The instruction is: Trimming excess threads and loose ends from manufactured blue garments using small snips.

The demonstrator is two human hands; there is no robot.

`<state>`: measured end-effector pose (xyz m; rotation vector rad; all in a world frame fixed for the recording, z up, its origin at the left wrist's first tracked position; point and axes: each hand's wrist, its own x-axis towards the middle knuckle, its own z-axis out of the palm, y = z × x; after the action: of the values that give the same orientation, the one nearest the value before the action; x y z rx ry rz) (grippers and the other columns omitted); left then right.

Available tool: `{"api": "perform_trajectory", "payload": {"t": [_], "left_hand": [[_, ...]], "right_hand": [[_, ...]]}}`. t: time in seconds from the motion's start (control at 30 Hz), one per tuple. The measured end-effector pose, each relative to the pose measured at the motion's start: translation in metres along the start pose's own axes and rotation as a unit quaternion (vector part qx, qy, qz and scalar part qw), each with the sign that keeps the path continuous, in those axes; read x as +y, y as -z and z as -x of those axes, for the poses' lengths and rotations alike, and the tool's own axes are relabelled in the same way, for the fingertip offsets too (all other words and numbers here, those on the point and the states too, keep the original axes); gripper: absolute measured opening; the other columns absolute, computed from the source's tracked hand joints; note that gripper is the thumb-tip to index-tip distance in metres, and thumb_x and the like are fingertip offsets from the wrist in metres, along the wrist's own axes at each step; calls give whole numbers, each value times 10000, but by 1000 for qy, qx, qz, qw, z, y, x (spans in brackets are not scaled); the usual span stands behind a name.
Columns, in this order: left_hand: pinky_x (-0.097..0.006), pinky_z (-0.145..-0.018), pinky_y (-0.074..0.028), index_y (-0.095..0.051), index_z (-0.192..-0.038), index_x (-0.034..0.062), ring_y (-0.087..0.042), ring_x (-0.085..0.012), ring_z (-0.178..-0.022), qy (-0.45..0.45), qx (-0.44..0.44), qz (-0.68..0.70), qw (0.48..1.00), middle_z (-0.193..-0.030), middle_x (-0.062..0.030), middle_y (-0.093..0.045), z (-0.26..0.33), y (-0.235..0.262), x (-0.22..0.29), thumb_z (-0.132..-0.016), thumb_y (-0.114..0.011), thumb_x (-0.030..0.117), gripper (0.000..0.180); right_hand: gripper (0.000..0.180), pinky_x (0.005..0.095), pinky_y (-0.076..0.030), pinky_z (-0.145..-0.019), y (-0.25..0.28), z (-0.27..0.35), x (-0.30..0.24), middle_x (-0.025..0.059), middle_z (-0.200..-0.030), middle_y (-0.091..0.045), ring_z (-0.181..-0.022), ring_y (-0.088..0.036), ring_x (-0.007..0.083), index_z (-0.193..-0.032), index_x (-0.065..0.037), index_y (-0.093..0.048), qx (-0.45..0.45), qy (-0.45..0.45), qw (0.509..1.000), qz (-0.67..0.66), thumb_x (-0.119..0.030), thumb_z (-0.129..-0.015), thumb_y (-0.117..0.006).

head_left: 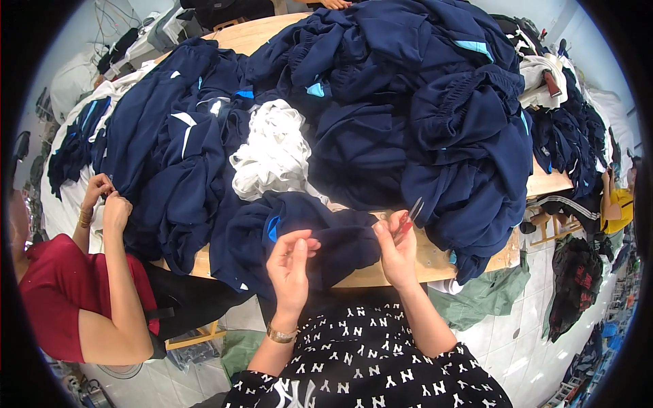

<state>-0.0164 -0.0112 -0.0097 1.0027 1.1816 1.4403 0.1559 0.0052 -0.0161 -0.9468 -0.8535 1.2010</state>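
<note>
My right hand [398, 255] is closed around small thread snips with red handles [405, 223]; their thin metal blades point up and away from me. Its thumb is beside the end of a navy blue garment [333, 245] that lies bunched at the near table edge. Over the left part of this garment, my left hand [292, 265] is raised with its fingers loosely bent and the thumb apart, nothing visible in it. A bright blue patch [273, 228] shows on the cloth next to the left fingers.
A tangled bundle of white strips [272, 153] lies behind the garment. Large heaps of navy garments [422, 88] cover the wooden table [449, 262]. At left, a co-worker in a dark red top [58, 292] pinches navy cloth. Green cloth [486, 299] lies below the table's right side.
</note>
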Motion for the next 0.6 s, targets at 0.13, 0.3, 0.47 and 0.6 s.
{"api": "perform_trajectory", "payload": {"t": [0.13, 0.3, 0.47, 0.6], "left_hand": [[-218, -650, -474, -592, -1006, -8, -607, -117, -731, -69, 83, -41, 993, -827, -68, -635, -6, 24, 20, -939, -516, 87, 139], [-200, -664, -462, -620, -991, -7, -593, -82, -776, -136, 253, -165, 943, -896, -45, -632, -30, 91, 30, -938, -540, 116, 155], [-297, -846, -445, -592, -1107, 1, -571, -198, -976, -42, 227, -414, 880, -1106, -142, -575, -34, 138, 2, -856, -669, 234, 351], [-333, -774, -453, -593, -1072, -47, -581, -265, -800, 101, 137, -441, 881, -834, -169, -606, -31, 135, -13, -862, -640, 305, 413]], "right_hand": [[222, 159, -334, -623, 11, 0, -15, -53, -823, -396, -716, -388, 24, -915, -119, -393, 38, 69, 995, 58, 11, -887, -570], [273, 179, -251, -421, 69, -9, -64, -37, -663, -397, -495, -329, 25, -854, -135, -351, 117, 189, 970, 100, 25, -871, -572], [287, 168, -308, -521, 64, -11, -61, -21, -704, -404, -597, -364, 39, -881, -86, -339, 125, 230, 942, 208, 71, -858, -578], [321, 183, -361, -519, 15, -11, -14, -12, -695, -473, -582, -426, 39, -863, -77, -356, 12, 93, 969, 229, -8, -820, -666]]}}
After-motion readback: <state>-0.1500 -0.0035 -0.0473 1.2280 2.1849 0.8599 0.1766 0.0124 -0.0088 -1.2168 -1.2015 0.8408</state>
